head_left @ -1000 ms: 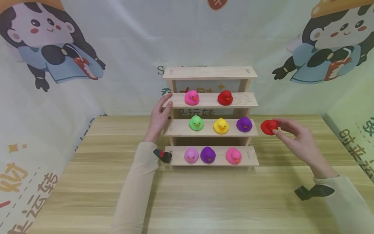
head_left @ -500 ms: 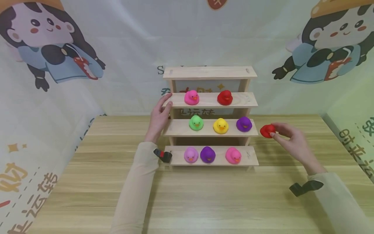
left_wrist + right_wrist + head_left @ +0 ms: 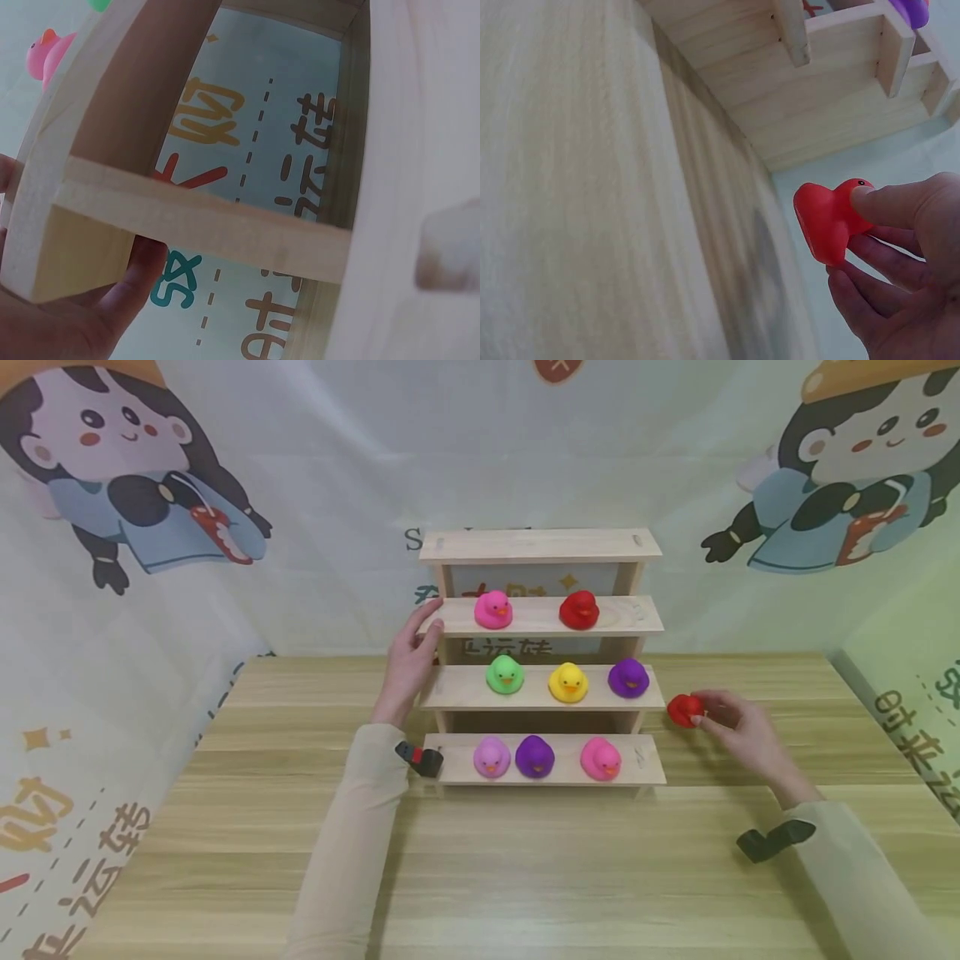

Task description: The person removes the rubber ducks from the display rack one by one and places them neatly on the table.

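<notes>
My right hand (image 3: 742, 735) pinches a red rubber duck (image 3: 684, 711) between thumb and fingers, just right of the wooden tiered shelf (image 3: 540, 547). In the right wrist view the same duck (image 3: 821, 221) is held above the tabletop. My left hand (image 3: 408, 664) grips the left end of the shelf's second tier from the top. The left wrist view has the thumb (image 3: 139, 281) on one side of the board and fingertips on the other. On that tier sit a pink duck (image 3: 493, 610) and another red duck (image 3: 579, 610).
The tier below bears green (image 3: 505, 675), yellow (image 3: 567, 683) and purple (image 3: 628, 678) ducks. Lilac (image 3: 491, 757), dark purple (image 3: 535, 757) and pink (image 3: 601, 759) ducks line the bottom tier. A printed cloth (image 3: 337, 485) hangs behind the wood-grain table (image 3: 525, 877).
My right hand has moved down and slightly left with the red rubber duck, from beside the third tier to a little lower. The left hand has stayed on the shelf.
</notes>
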A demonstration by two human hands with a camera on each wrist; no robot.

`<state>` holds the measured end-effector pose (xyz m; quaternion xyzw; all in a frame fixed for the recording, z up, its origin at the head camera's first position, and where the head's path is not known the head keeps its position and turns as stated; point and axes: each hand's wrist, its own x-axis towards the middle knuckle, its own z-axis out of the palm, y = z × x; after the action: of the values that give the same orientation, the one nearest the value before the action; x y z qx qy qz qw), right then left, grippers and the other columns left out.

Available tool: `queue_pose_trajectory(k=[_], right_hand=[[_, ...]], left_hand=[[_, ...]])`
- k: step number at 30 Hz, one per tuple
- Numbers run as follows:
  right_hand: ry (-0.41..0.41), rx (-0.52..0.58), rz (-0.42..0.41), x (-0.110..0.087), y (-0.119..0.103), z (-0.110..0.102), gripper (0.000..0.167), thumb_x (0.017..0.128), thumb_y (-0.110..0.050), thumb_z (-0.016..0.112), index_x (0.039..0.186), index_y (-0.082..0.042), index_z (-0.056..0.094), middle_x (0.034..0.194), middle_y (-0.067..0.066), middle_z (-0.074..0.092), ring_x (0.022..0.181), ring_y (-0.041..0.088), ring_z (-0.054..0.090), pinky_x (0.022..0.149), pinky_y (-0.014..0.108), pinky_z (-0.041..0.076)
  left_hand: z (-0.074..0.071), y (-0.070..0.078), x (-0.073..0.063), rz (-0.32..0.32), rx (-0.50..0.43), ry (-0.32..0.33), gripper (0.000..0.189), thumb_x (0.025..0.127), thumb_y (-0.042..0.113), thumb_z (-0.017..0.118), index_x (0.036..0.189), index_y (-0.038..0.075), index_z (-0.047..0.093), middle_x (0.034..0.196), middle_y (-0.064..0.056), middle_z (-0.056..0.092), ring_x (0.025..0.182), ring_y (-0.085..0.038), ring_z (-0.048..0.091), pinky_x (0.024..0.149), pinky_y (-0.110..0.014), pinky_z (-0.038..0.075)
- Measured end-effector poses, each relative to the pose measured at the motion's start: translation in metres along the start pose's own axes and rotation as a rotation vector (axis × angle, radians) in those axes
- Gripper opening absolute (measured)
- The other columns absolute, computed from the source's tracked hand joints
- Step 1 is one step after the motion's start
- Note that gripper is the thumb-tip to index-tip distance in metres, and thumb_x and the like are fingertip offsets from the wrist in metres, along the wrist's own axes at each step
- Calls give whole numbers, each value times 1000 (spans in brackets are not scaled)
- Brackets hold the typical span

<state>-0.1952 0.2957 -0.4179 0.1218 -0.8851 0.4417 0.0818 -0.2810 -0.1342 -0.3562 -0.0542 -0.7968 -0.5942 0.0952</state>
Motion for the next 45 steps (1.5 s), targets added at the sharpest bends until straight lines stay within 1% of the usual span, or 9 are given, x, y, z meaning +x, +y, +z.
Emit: queue_pose_trajectory(k=[3,7,12,21,25,30,32,37,45], right_hand=[[-23,-8,7,0,6,1,37,92,2,62,124,16,51,120,37,55,109,51,54,81,3,38],[-57,-17,31,-1,12,3,38,92,1,62,126,15,50,122,37,53,112,50,53,83,3,38],[-73,-1,46,-1,16,5,39,93,-1,61,127,14,49,125,37,51,116,51,50,84,3,37],[-60,50,52,-1,20,6,36,92,5,59,125,16,47,124,38,51,118,53,46,83,3,37],[-68,49,67,-1,21,6,38,93,3,59,127,15,47,126,38,50,119,53,45,84,4,38],[-83,9,95,-1,24,4,40,95,-2,59,130,12,46,130,35,49,122,51,44,99,35,45],[-88,6,101,-1,25,4,41,95,-2,59,131,11,45,131,35,48,123,51,44,99,39,44],[-78,33,95,-1,27,4,41,95,-1,58,131,12,45,130,35,48,121,52,44,85,6,37],[-64,76,88,-3,21,1,43,95,-4,58,132,13,44,132,36,46,121,50,44,83,4,36]], left_hand=[[0,1,-1,-9,4,-1,42,103,34,46,144,24,47,147,0,41,84,-16,48,70,-26,42],[0,1,-1,-22,3,-4,42,103,34,45,144,26,47,148,-1,40,98,-20,52,81,-33,48],[0,2,-1,-27,-6,-5,42,103,33,46,144,25,47,148,-4,41,103,-23,53,90,-39,48],[0,1,0,-29,-5,-1,42,103,34,46,144,26,48,149,-3,40,104,-24,54,92,-40,48],[0,0,0,-34,3,3,41,103,34,46,143,28,48,148,-2,41,97,-21,53,83,-34,47],[0,1,0,-31,7,6,41,103,34,46,143,27,48,148,-1,41,93,-20,51,79,-32,46],[0,1,0,-36,13,5,42,103,35,46,144,27,48,148,-1,41,97,-20,52,85,-34,48],[0,3,0,-44,8,7,41,103,34,46,143,28,48,148,-1,41,100,-22,53,88,-37,49],[0,3,-2,-46,-11,5,41,103,32,46,143,27,48,146,-4,44,99,-21,54,84,-34,49]])
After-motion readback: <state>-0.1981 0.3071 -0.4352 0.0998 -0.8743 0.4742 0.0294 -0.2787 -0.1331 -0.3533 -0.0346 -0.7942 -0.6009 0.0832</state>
